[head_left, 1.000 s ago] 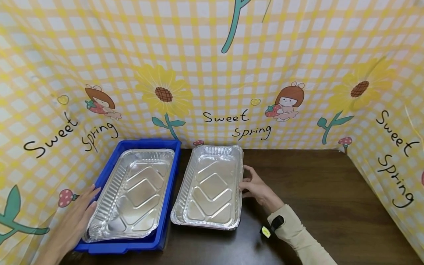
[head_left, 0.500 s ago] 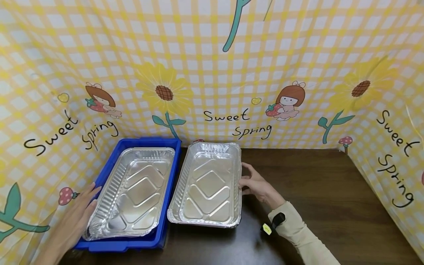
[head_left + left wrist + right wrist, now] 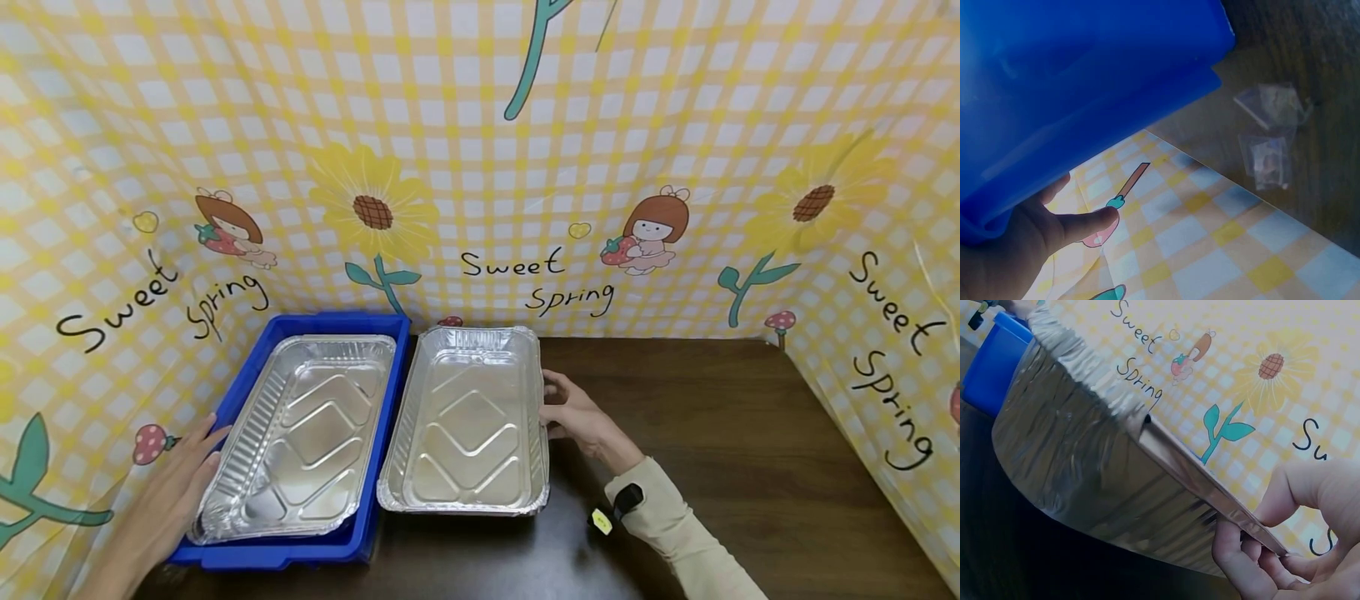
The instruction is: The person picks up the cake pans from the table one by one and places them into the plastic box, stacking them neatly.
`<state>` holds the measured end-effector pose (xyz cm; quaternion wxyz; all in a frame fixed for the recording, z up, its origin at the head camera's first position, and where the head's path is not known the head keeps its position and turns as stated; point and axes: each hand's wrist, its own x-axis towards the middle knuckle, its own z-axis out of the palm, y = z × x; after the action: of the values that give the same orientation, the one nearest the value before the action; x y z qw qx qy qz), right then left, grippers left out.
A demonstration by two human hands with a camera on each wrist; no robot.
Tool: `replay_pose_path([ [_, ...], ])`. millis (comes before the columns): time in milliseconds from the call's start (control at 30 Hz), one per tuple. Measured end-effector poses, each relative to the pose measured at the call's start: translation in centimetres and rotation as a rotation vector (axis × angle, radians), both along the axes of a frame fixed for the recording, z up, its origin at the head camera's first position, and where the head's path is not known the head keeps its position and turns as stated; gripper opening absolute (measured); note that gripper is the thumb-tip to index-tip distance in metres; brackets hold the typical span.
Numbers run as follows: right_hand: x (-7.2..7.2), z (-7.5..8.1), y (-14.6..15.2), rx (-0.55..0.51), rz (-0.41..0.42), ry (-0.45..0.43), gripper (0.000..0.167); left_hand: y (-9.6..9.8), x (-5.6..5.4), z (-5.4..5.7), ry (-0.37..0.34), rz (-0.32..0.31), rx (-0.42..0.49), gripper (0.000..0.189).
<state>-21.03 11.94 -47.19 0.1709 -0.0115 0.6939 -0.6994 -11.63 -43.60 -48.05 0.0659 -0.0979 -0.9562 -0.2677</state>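
Note:
My right hand (image 3: 581,423) pinches the right rim of a rectangular aluminium foil pan (image 3: 472,417), thumb above and fingers curled below, as the right wrist view shows. Nothing lies inside this pan, and its left edge comes right up to a blue plastic bin (image 3: 285,560). In that bin sits a second foil pan (image 3: 322,425), slightly askew, with diamond ridges on its bottom. My left hand (image 3: 168,492) rests against the bin's left rim with its fingers fairly straight; the left wrist view shows the hand (image 3: 1029,240) beside the bin's outer wall.
A dark wooden table (image 3: 720,450) extends to the right. Yellow checked cloth (image 3: 480,167) with flowers and lettering stands around the back and sides. Small clear plastic packets (image 3: 1269,159) lie on the dark surface near the bin. A yellow-and-black tag (image 3: 601,522) hangs by my right wrist.
The right hand has shifted its foil pan slightly left, up against the blue bin, and turned it a little. My left hand and the bin have stayed in place.

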Motion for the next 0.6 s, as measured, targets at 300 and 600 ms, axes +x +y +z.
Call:
replay_pose_path([
  [300, 0.0, 1.4, -0.6, -0.024, -0.009, 0.009, 0.094, 0.1, 0.0, -0.1, 0.023, -0.009, 0.004, 0.050],
  [600, -0.1, 2.7, -2.0, -0.059, -0.019, 0.007, 0.094, -0.1, 0.0, 0.0, -0.007, 0.005, -0.015, 0.052],
])
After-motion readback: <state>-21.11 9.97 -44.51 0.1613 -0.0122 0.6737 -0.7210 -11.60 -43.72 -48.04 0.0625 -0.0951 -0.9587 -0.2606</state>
